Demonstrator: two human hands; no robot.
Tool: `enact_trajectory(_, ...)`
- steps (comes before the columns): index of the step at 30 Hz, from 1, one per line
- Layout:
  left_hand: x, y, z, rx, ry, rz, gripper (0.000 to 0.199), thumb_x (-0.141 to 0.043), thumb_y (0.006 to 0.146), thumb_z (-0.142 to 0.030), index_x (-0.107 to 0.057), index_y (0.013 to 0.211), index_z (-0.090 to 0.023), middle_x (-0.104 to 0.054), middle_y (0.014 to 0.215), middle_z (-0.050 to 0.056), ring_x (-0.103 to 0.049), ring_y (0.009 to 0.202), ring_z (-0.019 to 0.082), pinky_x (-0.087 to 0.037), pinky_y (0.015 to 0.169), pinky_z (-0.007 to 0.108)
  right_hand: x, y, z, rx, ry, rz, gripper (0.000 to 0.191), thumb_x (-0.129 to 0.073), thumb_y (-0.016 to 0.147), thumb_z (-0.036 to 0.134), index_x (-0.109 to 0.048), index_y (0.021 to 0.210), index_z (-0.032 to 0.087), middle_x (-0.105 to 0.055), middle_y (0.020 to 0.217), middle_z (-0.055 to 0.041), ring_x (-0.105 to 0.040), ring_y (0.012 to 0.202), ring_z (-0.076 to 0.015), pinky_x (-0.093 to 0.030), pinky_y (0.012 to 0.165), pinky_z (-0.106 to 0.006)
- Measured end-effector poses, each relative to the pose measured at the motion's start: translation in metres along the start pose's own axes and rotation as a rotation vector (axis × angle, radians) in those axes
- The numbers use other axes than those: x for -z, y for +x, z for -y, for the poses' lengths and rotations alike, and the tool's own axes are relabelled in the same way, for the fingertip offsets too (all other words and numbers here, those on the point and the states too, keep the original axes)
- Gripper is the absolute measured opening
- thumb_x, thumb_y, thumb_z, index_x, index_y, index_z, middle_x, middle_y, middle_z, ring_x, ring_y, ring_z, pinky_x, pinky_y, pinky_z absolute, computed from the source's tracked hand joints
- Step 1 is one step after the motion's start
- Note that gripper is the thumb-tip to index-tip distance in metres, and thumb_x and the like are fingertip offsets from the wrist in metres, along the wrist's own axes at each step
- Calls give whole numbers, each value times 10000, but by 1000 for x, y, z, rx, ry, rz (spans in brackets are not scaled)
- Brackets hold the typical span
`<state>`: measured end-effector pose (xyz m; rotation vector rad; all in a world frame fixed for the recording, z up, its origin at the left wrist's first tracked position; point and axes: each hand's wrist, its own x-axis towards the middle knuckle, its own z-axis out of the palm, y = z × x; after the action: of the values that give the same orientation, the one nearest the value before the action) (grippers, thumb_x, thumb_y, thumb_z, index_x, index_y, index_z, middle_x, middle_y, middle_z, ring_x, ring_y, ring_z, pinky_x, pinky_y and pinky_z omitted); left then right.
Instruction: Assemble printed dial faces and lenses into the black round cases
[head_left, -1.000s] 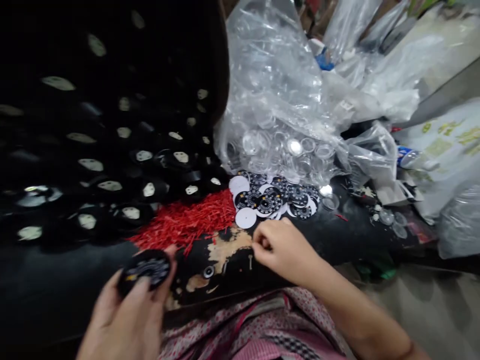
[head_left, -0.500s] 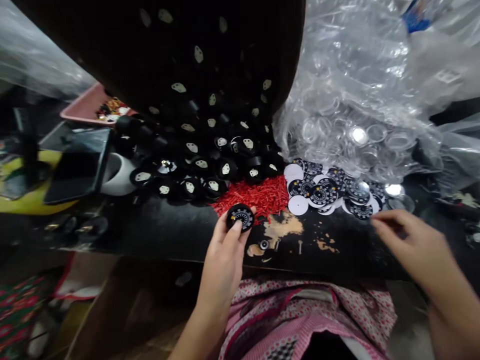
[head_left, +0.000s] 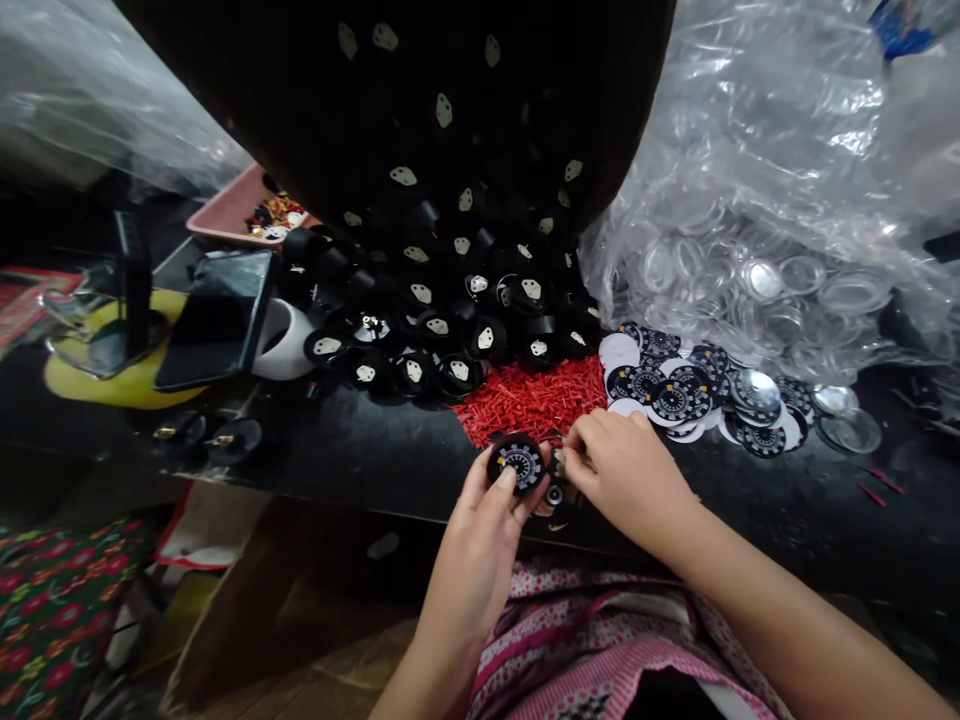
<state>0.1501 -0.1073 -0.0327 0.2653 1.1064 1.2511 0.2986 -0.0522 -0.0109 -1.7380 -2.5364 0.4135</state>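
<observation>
Over a black bench [head_left: 375, 455], the left hand [head_left: 480, 525] grips a round black disc printed with a white dial pattern [head_left: 521, 462], thumb on its face, patterned side up. The right hand [head_left: 630, 475] is just to the right of that disc, its fingers curled together; whether they pinch anything is impossible to tell. A heap of thin red slivers [head_left: 540, 395] lies just beyond both hands, with loose black-and-white printed discs [head_left: 679, 395] to its right.

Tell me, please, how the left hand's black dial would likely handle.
The black dial may roll if stood on edge, being round. It is probably light, being small in the left hand, and likely stiff, showing no bend.
</observation>
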Motion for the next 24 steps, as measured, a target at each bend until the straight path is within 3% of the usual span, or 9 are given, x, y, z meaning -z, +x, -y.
enact_trajectory(4, -9, 2, -2, 43, -18, 39, 282, -684, 870, -324, -674, 1136, -229, -751, 1146, 80, -700, 1103, 263, -550, 970, 403, -1, -7, -4, 48, 188, -74, 50, -643, 905, 191, -634, 863, 165, -694, 864, -43, -628, 841, -229, -356, 764, -363)
enact_trajectory(9, -16, 0, -5, 2, -28, 27, 253, -683, 872, -332, -690, 1090, -205, -748, 1143, 92, -681, 1136, 260, -526, 1010, 405, 2, -15, -10, 153, 239, -174, 93, -623, 932, 215, -639, 862, 155, -662, 852, -53, -589, 835, -232, -336, 754, -365)
enact_trajectory(12, -16, 0, -5, -33, -25, 22, 330, -673, 890, -339, -645, 1197, -223, -744, 1161, 88, -688, 1125, 245, -517, 1023, 396, 8, -19, -11, 165, 343, -201, 174, -570, 973, 214, -625, 816, 165, -641, 812, -39, -567, 805, -208, -336, 762, -362)
enact_trajectory(16, -15, 4, 4, -61, 121, 34, 421, -656, 907, -355, -574, 1318, -313, -725, 1198, 42, -682, 1125, 224, -502, 1033, 384, 17, -24, -7, 143, 602, -152, 141, -555, 987, 204, -615, 861, 187, -643, 855, -15, -574, 840, -178, -372, 788, -329)
enact_trajectory(20, -18, 4, 14, -78, 287, 93, 322, -657, 904, -362, -631, 1219, -299, -698, 1214, 29, -651, 1155, 219, -489, 1033, 359, 20, -24, -5, 109, 547, -116, 134, -560, 975, 184, -609, 850, 187, -638, 845, -17, -567, 832, -189, -365, 782, -343)
enact_trajectory(24, -24, 0, 10, -139, 374, 99, 265, -637, 914, -309, -626, 1177, -283, -698, 1175, 11, -632, 1161, 185, -473, 1032, 317, 20, -23, -6, 82, 482, -94, 132, -572, 970, 197, -614, 845, 189, -648, 821, -11, -573, 804, -195, -353, 771, -359)
